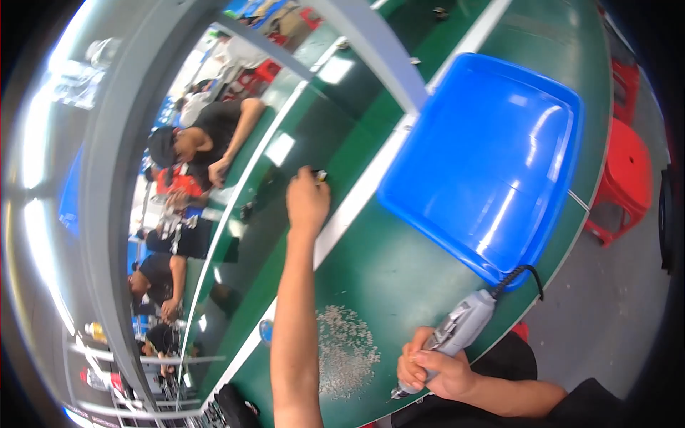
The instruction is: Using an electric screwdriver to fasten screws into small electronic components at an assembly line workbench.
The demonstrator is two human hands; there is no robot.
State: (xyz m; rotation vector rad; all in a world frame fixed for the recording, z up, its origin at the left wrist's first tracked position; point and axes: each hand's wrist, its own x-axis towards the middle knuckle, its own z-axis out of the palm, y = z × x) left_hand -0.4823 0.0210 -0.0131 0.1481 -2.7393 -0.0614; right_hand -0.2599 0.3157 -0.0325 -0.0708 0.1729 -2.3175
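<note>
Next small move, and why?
Probably close the left hand on the small part at its fingertips and draw it in over the white rail: the right hand already holds the grey corded tool, beside pale scraps. Whether the part is gripped yet is unclear.

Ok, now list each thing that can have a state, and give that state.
Left hand: stretched out, fingertips at a small part; grip unclear
Right hand: closed around the gray power tool
Gray power tool: held, tip leftward; running or off, cannot tell
Black cord: bent
Blue tray: open side up
Pale bits: scattered
Red stool: upright
</note>
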